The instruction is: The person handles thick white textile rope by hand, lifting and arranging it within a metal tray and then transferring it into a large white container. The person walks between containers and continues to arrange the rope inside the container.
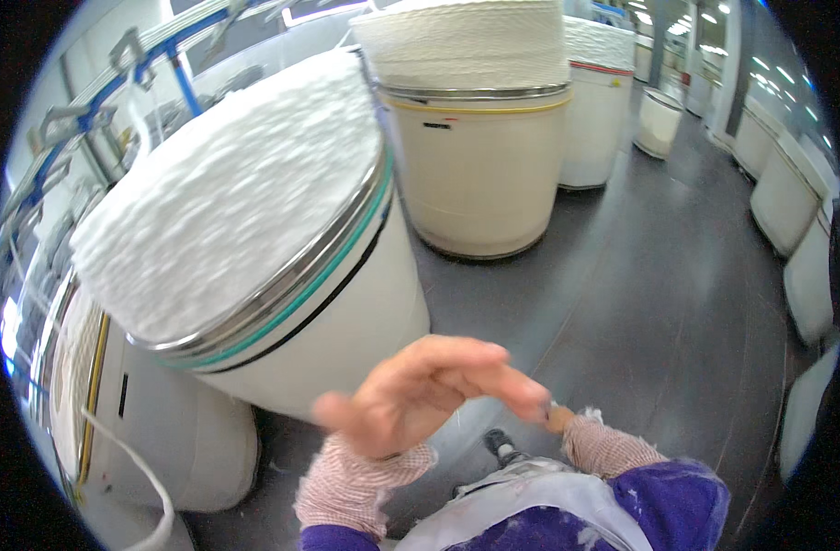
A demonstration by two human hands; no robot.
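Note:
My left hand (pixel 424 390) is raised in front of my body, with fingers loosely curved, thumb apart and nothing in it. Its outline is slightly blurred. Behind its fingertips, only a small part of my right hand (pixel 558 419) shows at the end of a knitted cuff, and its fingers are hidden. Closest to my left hand stands a large white can (pixel 346 321) with a teal and a black band under a metal rim. White fluffy fibre (pixel 236 193) is heaped above that rim. Neither hand touches the can.
Beyond it stands a cream can (pixel 484 174) with a yellow band, piled with coiled sliver, and another white can (pixel 592 129). A can (pixel 181 441) and a loose sliver strand (pixel 144 468) are at lower left. Blue machine rails (pixel 167 46) run behind; more cans (pixel 787 193) line the right.

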